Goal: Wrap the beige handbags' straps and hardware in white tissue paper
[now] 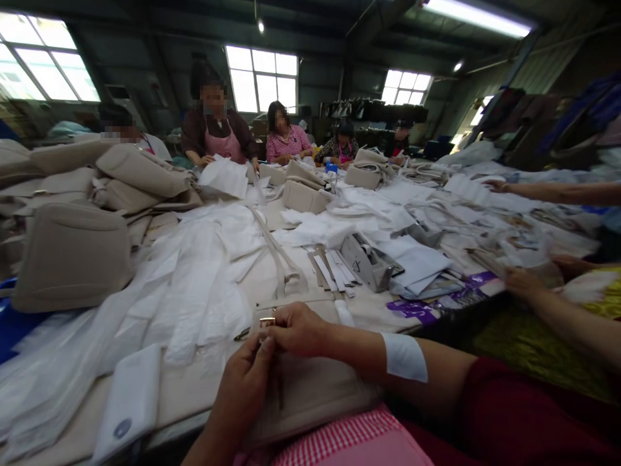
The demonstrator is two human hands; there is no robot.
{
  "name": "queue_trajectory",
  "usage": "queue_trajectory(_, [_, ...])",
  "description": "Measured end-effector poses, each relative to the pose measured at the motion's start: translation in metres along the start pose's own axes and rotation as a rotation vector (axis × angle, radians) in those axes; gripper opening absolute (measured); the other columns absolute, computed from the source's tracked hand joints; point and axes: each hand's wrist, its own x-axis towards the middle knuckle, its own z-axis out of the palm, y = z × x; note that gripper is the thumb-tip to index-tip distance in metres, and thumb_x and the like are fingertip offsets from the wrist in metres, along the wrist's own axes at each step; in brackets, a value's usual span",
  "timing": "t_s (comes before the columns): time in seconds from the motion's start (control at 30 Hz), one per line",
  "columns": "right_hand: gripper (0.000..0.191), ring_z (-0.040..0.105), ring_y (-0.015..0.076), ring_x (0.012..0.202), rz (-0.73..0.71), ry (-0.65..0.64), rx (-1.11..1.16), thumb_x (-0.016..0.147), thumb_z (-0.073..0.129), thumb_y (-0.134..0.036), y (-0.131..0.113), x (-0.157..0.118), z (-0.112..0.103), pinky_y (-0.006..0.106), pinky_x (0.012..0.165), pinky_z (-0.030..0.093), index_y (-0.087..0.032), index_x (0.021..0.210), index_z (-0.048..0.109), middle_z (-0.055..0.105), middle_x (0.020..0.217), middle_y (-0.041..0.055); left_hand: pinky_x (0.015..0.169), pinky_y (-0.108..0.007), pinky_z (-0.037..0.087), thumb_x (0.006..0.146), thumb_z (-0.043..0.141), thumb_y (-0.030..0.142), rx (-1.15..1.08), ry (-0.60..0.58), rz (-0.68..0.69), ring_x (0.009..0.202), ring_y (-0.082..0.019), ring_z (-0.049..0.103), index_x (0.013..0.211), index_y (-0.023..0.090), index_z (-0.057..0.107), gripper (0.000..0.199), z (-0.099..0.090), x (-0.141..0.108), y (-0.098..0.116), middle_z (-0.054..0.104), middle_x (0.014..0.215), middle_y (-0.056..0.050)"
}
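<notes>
A beige bag (315,388) lies at the table's front edge, over a pink checked apron. At its upper left part, my left hand (247,372) and my right hand (301,329) meet with fingers pinched around a small gold buckle (266,321). The buckle shows between the fingertips of both hands. A beige strap (272,243) runs away from the bag across the table. Just left of the buckle a small dark pointed piece (241,334) sticks out. A white patch (405,357) is on my right forearm.
Beige bags (72,255) are piled at the left beside white plastic sheets (208,278). A tape dispenser (369,262) stands beyond my right hand, near white strips (334,272). Another person's arms (548,310) reach in from the right. Several people sit or stand across the table.
</notes>
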Motion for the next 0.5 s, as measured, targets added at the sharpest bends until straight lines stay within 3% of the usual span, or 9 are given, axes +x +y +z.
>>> queue_trajectory(0.1, [0.039,0.048,0.0083,0.048,-0.002,0.011,-0.112,0.09,0.05,-0.041,0.006,0.003,-0.037,0.02,0.047,0.036,-0.015,0.065,0.063,0.059,0.056,-0.0013,0.045,-0.021,0.03,0.09,0.048,0.057,0.012,0.013,-0.018,0.047,-0.01,0.038,0.084,0.017,0.063,0.043,0.003,0.004,-0.004,0.045,0.052,0.005])
queue_trajectory(0.23, [0.029,0.058,0.0111,0.059,0.055,0.337,-0.544,0.087,0.053,-0.033,0.029,0.008,-0.095,0.021,0.058,0.041,-0.015,0.07,0.068,0.065,0.063,0.0003,0.042,-0.02,0.022,0.087,0.053,0.059,-0.069,0.052,-0.096,0.044,-0.007,0.032,0.069,0.016,0.058,0.047,0.003,0.005,-0.007,0.041,0.051,0.005])
queue_trajectory(0.4, [0.021,0.064,0.0152,0.072,0.105,0.394,-0.753,0.084,0.053,-0.022,0.06,0.011,-0.132,0.023,0.067,0.043,-0.016,0.077,0.072,0.072,0.074,0.0039,0.042,-0.018,0.024,0.077,0.064,0.058,-0.207,0.112,-0.151,0.046,-0.007,0.034,0.084,0.016,0.064,0.043,0.004,0.007,-0.003,0.046,0.053,0.005])
queue_trajectory(0.5, [0.022,0.065,0.018,0.086,0.103,0.413,-0.879,0.085,0.052,-0.022,0.067,0.03,-0.146,0.025,0.077,0.043,-0.017,0.086,0.074,0.075,0.089,0.0068,0.041,-0.018,0.022,0.073,0.067,0.06,-0.247,0.102,-0.208,0.046,-0.007,0.033,0.089,0.015,0.066,0.048,0.007,0.009,-0.001,0.046,0.051,0.006])
